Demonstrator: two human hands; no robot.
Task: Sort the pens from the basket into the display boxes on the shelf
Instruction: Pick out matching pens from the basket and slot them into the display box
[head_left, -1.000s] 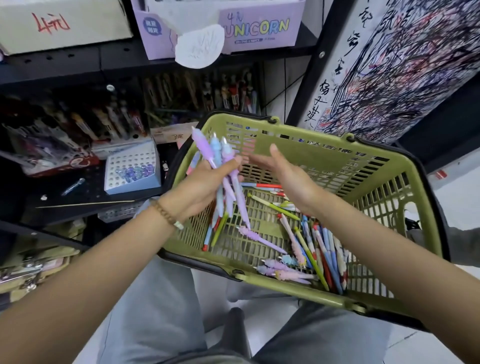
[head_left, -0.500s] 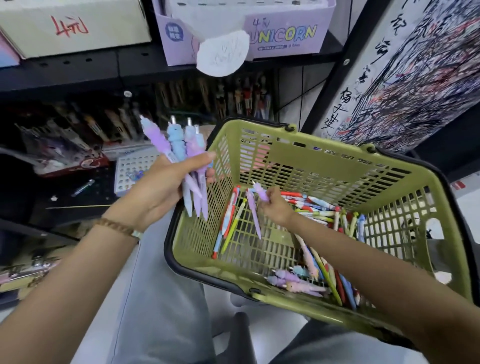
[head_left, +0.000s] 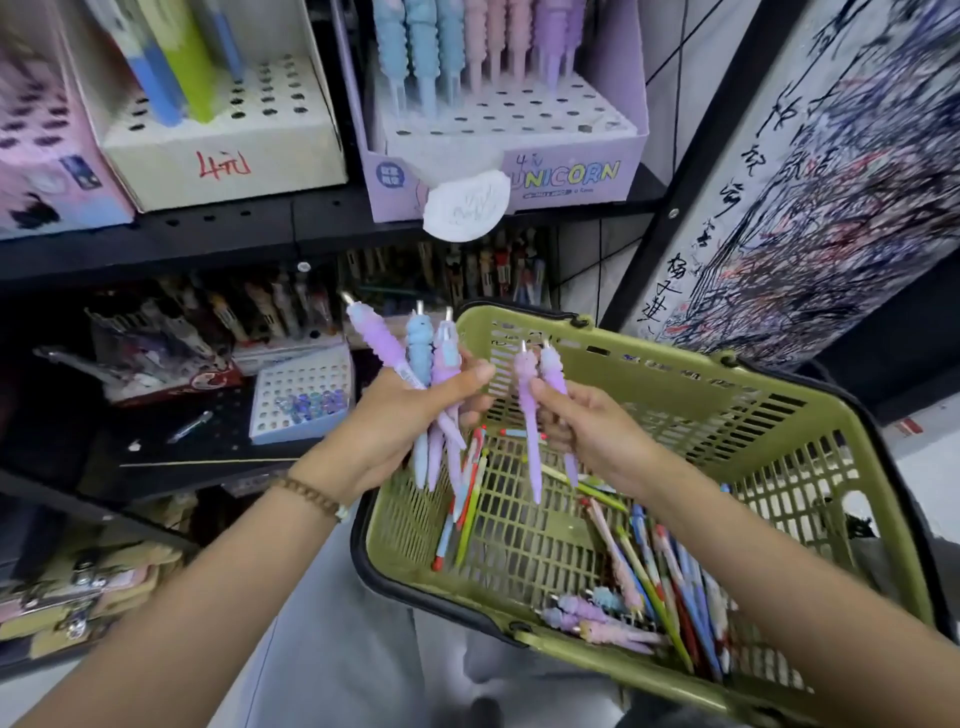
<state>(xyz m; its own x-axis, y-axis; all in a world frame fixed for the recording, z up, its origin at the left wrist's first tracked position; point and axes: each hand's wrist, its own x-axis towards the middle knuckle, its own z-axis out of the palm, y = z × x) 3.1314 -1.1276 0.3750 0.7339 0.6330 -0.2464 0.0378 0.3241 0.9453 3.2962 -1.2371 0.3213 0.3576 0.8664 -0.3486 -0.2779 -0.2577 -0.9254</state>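
Pens (head_left: 670, 587) in basket (head_left: 675, 384) (below shelf (head_left: 249, 228)).

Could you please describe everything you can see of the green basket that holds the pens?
The green basket is olive plastic with slotted, grid-like walls and floor and a dark rim band along its near edge. It sits tilted on the person's lap, below the shelf. Loose pens lie inside, most piled in the near right corner, a few against the left wall. Both hands hold pens above it; whether the forearms touch it is unclear.
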